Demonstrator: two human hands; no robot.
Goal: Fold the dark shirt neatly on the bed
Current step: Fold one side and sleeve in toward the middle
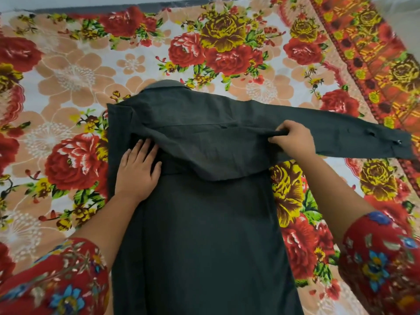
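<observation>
One dark shirt [204,235], partly off-frame: left grip [136,171] flat, right grip [293,142] pinching sleeve [341,128].

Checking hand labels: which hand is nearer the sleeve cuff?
Right. The right hand pinches the shirt at that sleeve's base; the left hand lies flat, farther from the cuff.

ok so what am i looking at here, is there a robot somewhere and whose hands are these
No robot here: one camera worn on a person's head looks down at their two bare hands. A dark shirt lies on a flowered bedsheet, collar pointing away. The left hand presses flat on the shirt. The right hand pinches a fold of it near the shoulder, where the long sleeve stretches out to the right. The red flowered cloth in the bottom corners is the person's own sleeves.
</observation>
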